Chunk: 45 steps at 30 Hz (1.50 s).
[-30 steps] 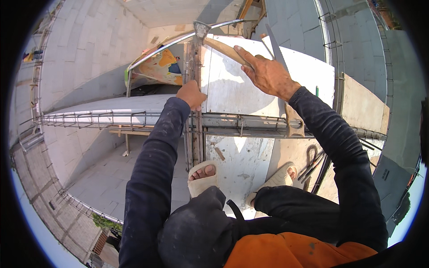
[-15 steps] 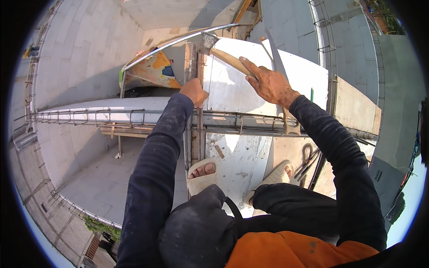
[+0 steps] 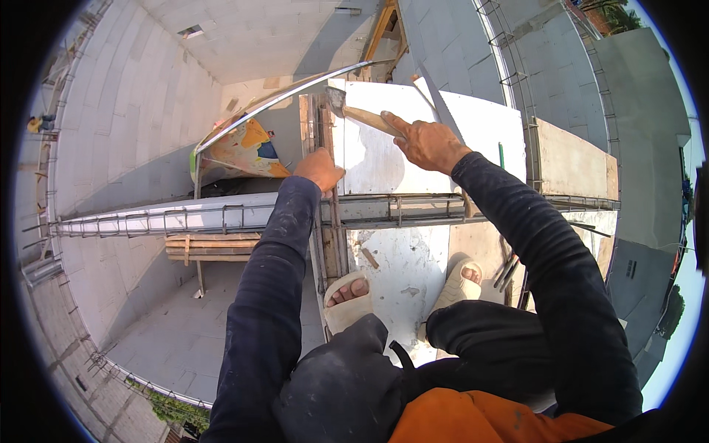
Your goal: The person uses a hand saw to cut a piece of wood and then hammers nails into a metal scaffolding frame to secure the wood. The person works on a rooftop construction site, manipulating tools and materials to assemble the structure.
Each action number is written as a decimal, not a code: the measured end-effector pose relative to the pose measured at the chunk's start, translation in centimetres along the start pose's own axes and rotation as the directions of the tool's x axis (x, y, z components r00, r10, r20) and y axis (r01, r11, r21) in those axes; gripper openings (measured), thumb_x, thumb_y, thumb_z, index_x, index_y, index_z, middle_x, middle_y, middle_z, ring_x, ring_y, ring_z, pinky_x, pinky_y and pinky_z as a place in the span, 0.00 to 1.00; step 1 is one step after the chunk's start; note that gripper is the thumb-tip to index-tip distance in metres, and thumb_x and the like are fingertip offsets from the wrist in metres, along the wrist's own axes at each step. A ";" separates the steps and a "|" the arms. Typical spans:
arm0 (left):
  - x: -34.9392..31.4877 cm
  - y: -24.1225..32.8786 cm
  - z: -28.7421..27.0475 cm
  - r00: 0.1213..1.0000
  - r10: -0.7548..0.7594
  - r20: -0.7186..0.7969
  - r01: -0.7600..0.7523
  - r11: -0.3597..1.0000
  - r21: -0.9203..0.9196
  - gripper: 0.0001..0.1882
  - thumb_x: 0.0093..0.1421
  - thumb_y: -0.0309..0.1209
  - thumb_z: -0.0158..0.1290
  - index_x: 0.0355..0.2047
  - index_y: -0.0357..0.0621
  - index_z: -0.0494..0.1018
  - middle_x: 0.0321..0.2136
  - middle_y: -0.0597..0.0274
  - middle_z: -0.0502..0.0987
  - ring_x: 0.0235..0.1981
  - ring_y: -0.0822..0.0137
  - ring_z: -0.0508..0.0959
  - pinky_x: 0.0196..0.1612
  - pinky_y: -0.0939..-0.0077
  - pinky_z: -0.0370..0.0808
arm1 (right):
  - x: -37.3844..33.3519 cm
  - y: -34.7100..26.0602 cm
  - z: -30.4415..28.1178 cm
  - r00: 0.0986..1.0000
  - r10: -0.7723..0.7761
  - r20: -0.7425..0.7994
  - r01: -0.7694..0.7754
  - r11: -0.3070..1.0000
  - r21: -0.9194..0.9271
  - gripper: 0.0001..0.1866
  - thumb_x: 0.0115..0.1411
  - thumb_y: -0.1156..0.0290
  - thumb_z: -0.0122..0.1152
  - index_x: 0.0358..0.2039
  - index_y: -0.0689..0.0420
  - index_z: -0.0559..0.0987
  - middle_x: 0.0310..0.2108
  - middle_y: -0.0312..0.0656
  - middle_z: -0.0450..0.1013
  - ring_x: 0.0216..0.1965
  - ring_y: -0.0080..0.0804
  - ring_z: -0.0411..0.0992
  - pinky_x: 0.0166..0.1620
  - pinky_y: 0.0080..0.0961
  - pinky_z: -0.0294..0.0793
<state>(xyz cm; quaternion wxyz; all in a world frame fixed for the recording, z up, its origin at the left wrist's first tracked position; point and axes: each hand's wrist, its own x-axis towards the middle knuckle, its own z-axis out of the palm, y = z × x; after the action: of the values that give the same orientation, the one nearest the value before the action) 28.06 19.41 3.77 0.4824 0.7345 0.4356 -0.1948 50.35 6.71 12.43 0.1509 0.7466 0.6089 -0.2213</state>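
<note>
My right hand (image 3: 432,144) is closed round the wooden handle of a hammer (image 3: 373,120). Its dark metal head lies over the left edge of a white board (image 3: 369,162), by the upright timber strips (image 3: 316,125). At that same edge, nearer me, my left hand (image 3: 321,171) is closed against the strips. Whatever its fingers hold, if anything, is hidden. A handsaw (image 3: 445,114) lies on the board just beyond my right hand, its wooden handle partly covered by my forearm.
A steel rebar cage (image 3: 413,208) crosses in front of my sandalled feet. Left of the strips is a drop to a lower floor (image 3: 244,310). A bent metal strip (image 3: 273,103) and a colourful sheet (image 3: 247,151) are far left. Dark tools (image 3: 507,272) lie by my right foot.
The view has shifted, so the boards and cage sit lower in it. My right hand's fingers, more spread before, are drawn closer round the hammer handle. My left hand stays at the strips.
</note>
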 end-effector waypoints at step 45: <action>3.7 2.5 1.0 0.926 -0.345 -0.153 0.357 0.933 0.057 0.19 0.64 0.41 0.60 0.43 0.36 0.78 0.40 0.38 0.84 0.45 0.39 0.85 0.51 0.47 0.80 | 20.9 13.0 -12.0 0.885 -0.457 0.096 0.439 0.884 0.160 0.29 0.75 0.54 0.56 0.73 0.45 0.69 0.32 0.45 0.82 0.28 0.37 0.80 0.40 0.37 0.83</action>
<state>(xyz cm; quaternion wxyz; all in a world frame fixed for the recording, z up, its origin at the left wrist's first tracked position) 32.31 19.85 2.09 0.3767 0.6763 0.5843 -0.2438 68.10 27.49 11.39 0.0847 0.5779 0.7375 -0.3390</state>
